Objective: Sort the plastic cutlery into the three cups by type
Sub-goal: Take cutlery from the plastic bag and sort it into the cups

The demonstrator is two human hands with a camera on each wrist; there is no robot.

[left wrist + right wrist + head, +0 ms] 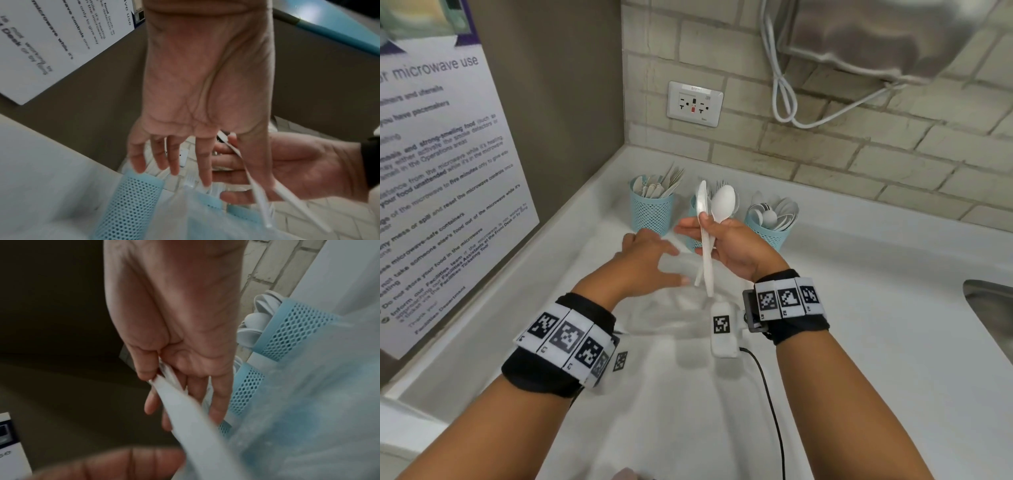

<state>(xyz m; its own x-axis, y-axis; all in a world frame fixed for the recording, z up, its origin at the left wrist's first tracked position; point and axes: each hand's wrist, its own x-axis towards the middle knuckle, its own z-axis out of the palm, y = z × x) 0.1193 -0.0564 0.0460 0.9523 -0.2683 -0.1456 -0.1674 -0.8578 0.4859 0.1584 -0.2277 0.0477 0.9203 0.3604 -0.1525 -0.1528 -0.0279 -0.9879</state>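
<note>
White desk [859, 308] runs into a tiled corner, where three pale-blue mesh cups stand in a row against the back edge: the left cup [651, 212] bristling with what look like knives, the middle cup [693, 222] largely hidden behind my raised fingers and seemingly holding forks, the right cup [770, 228] full of spoons. A clear, crinkled plastic bag [671, 315] lies on the desk just below my wrists.

My right hand [732, 246] is clenched around two white plastic spoons [717, 212], held roughly upright, bowls at the top and handles trailing down past my palm toward the bag. Their long axis is near vertical. The spoon cup stands just beyond and to the right of this hand, so this is the nearer hand, and I judge that the coming move turns on a short carry rightward and a handle-first drop into it.

My left hand [650, 257] hovers just beside the spoon handles with fingers spread and relaxed, holding nothing; its fingertips [172, 168] point toward the left cup and the bag. Whether any cutlery remains inside the bag cannot be made out through the blurred plastic.
</note>
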